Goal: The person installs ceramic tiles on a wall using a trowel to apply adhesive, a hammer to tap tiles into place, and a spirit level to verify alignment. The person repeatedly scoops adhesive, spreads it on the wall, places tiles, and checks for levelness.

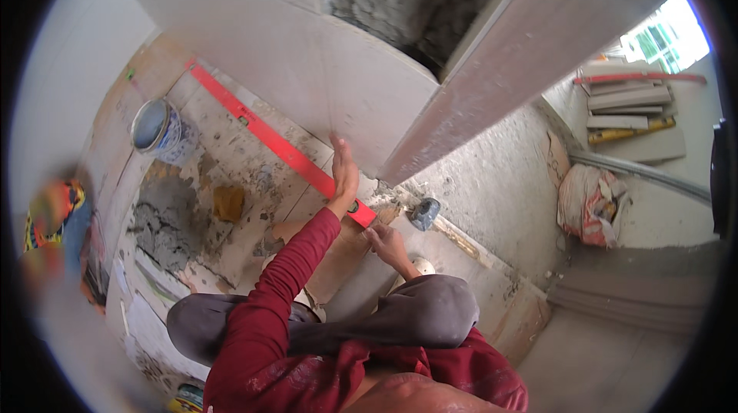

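Note:
A long red spirit level (280,148) lies slantwise along the foot of the pale wall tile (361,82), its near end between my hands. My left hand (345,171) is held edge-on over the level, fingers stretched out and pointing to the wall. Whether its palm touches the tile, I cannot tell. At the near end of the level, my right hand (388,247) has its fingers bent and pinched on the corner. Just right of that end rests a mallet with a dark head (424,214) and a pale wooden handle (466,242).
Left are a bucket (175,140), wet grey mortar (165,221) and a yellowish sponge (228,203). A tiled corner (492,59) juts out ahead. To the right are a woven sack (590,202), a metal pipe (642,173) and stacked tile strips (629,98).

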Motion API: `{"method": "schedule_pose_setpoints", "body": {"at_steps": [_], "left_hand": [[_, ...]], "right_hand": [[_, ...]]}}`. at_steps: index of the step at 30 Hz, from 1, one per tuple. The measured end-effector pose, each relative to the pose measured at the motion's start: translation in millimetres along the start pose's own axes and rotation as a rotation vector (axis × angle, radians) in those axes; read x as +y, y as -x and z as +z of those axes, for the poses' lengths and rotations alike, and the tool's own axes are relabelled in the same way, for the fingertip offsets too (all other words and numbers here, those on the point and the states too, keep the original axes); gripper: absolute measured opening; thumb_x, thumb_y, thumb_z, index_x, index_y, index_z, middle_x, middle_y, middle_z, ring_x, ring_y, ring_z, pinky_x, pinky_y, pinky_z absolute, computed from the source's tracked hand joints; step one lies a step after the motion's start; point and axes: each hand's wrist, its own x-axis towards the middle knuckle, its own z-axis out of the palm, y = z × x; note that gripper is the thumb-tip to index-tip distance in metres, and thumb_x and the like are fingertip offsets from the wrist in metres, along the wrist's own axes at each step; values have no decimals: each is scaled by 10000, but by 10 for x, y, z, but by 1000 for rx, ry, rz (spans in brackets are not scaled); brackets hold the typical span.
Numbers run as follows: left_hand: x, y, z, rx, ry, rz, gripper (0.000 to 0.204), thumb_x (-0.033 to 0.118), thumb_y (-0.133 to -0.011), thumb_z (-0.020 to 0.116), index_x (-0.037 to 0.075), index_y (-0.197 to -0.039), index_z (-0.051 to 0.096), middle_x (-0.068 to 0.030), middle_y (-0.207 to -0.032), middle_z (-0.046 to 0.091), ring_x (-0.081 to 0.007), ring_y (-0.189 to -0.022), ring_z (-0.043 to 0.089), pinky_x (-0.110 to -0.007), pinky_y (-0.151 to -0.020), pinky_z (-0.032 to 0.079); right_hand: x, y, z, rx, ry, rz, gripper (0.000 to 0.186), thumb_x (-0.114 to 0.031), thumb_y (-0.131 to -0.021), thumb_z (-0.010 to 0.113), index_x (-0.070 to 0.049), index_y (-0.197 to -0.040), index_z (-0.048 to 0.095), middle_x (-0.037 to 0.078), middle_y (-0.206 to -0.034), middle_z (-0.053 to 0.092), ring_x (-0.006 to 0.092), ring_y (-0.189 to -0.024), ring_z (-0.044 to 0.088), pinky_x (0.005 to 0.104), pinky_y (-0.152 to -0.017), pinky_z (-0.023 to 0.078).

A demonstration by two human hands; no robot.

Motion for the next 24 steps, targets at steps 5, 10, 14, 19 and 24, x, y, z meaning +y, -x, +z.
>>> {"method": "schedule_pose_setpoints", "body": {"at_steps": [5,10,14,19,24], "left_hand": [[96,75,20,-40,-87,-28,778,531,-1079,308,-35,-1591,159,-219,-1663,187,-320,-1548,203,-367,-1254,160],[74,36,18,37,-42,-46,812,563,-1082,287,-39,-1605,136,-218,-1687,155,-314,-1562,182,-351,-1258,147],[113,-11,-17,54,43,-48,781,537,-1086,328,-54,-1586,224,-222,-1663,243,-317,-1537,258,-351,-1242,190],[144,0,-12,95,56,-110,746,506,-1085,380,-55,-1568,287,-221,-1636,315,-316,-1505,329,-354,-1224,239],[174,46,-41,84,9,-169,619,414,-1081,453,-55,-1485,439,-189,-1494,507,-277,-1373,472,-340,-1158,321]], "right_hand": [[69,102,103,-24,8,-63,320,-273,-1028,598,27,-1037,709,82,-735,710,157,-637,686,332,-605,536],[112,105,111,8,-42,-46,313,-262,-1014,605,28,-1047,716,102,-757,721,161,-646,688,339,-615,534],[68,123,92,17,20,-84,293,-248,-990,615,21,-1035,722,136,-771,718,208,-660,697,368,-632,532],[22,150,106,72,37,-144,303,-277,-978,627,3,-1037,725,197,-833,721,342,-751,711,429,-691,536],[-115,172,31,12,0,-59,304,-301,-983,625,-21,-1048,726,220,-911,730,411,-832,707,466,-743,543]]}}
